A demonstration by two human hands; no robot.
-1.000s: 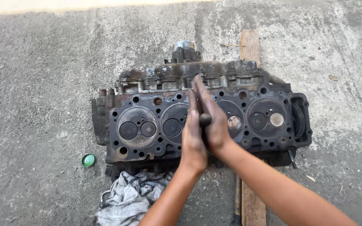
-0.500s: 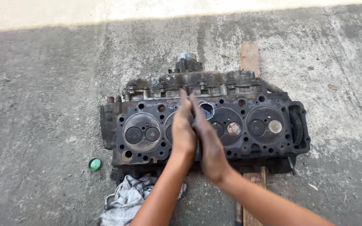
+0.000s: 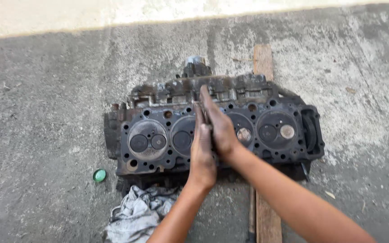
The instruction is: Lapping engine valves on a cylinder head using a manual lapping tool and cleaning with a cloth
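Black with soot and grease, the cylinder head (image 3: 212,130) lies on the concrete floor (image 3: 46,112) with its flat gasket face turned up toward you, round combustion chambers in a row across it. It rests partly on a wooden plank (image 3: 263,60) that runs away from you under its right half and shows again near the bottom edge of the view.

Your two hands are pressed palm to palm over the middle of the head, between the second and third chambers. Your left hand (image 3: 202,150) sits a little nearer to you, fingers straight and pointing away; your right hand (image 3: 219,126) reaches a little further, its fingertips up by the far edge of the gasket face. Both hands are flat rather than curled, closed against each other. I cannot tell from this view whether anything is held between the palms.

The left chamber shows two dark valves (image 3: 147,142) side by side; the far right chamber has one dark valve and one pale, shiny valve (image 3: 287,131).

A crumpled grey rag (image 3: 136,211) lies on the floor just beside the near edge of the head, left of your left forearm. A small green cap (image 3: 99,175) sits on the floor near the head's near left corner, apart from it.
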